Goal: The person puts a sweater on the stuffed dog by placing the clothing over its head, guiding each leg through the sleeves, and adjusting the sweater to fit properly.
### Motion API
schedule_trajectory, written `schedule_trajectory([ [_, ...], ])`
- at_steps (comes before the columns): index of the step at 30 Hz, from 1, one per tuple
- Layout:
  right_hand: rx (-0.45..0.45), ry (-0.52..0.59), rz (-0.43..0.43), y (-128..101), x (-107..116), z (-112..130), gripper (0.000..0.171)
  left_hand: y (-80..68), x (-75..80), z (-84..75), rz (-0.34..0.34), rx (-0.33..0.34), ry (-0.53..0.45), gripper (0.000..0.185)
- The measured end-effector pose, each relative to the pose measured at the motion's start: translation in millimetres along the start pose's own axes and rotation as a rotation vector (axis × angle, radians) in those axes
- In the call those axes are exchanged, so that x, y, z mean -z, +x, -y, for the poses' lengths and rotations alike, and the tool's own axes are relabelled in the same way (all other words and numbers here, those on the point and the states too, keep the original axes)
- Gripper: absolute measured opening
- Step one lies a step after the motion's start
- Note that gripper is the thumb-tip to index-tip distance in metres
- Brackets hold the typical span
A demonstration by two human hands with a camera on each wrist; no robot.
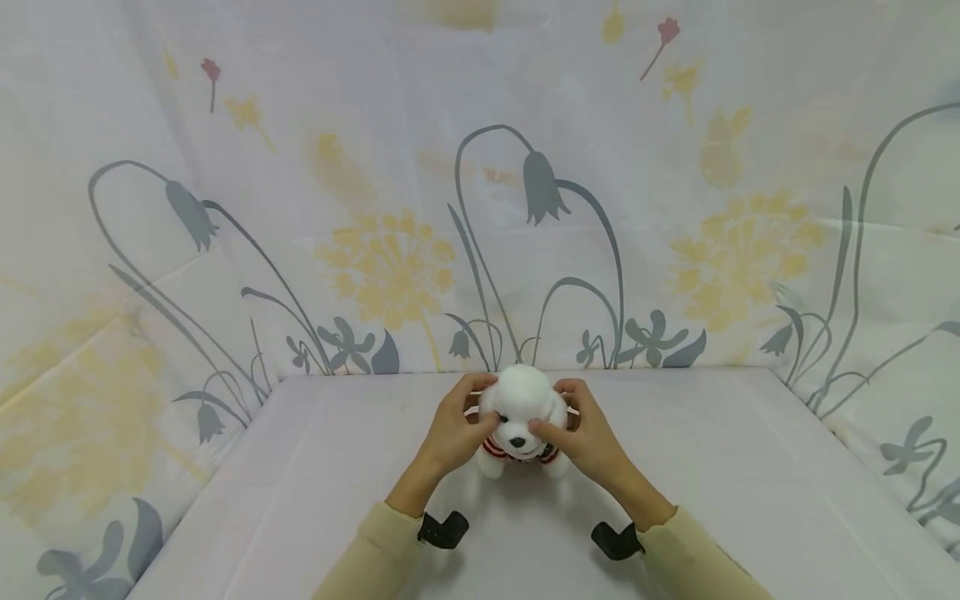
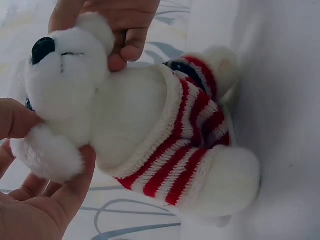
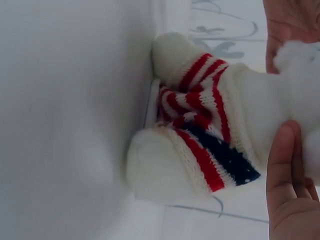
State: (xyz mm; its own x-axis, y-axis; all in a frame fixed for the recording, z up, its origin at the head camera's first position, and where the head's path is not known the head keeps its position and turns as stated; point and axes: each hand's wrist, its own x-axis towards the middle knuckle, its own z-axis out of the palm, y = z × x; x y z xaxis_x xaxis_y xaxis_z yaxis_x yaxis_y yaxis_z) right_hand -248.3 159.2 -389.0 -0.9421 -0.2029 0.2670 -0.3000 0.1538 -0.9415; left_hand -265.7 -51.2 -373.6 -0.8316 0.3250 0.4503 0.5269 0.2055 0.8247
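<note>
White toy dog [image 1: 521,421] in striped sweater [image 2: 187,145], standing on table [image 1: 750,500]; left hand [image 1: 452,432] and right hand [image 1: 585,433] fingers clamped on its head.

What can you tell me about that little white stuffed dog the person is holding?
The plush dog is small, white and fluffy, with a black nose, dark eyes and floppy ears. It wears a knitted sweater in cream and red stripes with a dark blue patch. It stands on its paws on the white tablecloth, facing the camera. The left hand and right hand grip its head from both sides, fingers at the ears.
</note>
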Motion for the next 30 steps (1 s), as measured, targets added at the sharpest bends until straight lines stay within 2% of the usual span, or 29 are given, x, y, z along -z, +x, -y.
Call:
schedule_trajectory([
  [3, 0.008, -0.026, -0.011, -5.4, 0.3, 7.7, 0.047, -1.3, 1.2, -15.1, 0.003, 0.013, -0.007, 0.039],
  [11, 0.002, -0.071, -0.033, -5.7, -0.7, 9.5, 0.045, -2.5, -1.6, -14.2, -0.049, -0.054, 0.061, 0.038],
  [19, -0.003, -0.108, -0.075, -7.0, -2.4, 12.5, 0.043, 4.1, -10.1, 24.5, -0.075, -0.104, 0.103, 0.043],
  [23, -0.002, -0.121, -0.083, -6.4, 1.4, 4.3, 0.046, 5.2, -11.7, 28.2, -0.057, -0.113, 0.123, 0.043],
  [30, 0.048, -0.147, -0.016, -2.2, 18.9, -22.8, 0.053, -4.2, -4.9, 23.8, -0.052, -0.153, 0.221, 0.044],
])
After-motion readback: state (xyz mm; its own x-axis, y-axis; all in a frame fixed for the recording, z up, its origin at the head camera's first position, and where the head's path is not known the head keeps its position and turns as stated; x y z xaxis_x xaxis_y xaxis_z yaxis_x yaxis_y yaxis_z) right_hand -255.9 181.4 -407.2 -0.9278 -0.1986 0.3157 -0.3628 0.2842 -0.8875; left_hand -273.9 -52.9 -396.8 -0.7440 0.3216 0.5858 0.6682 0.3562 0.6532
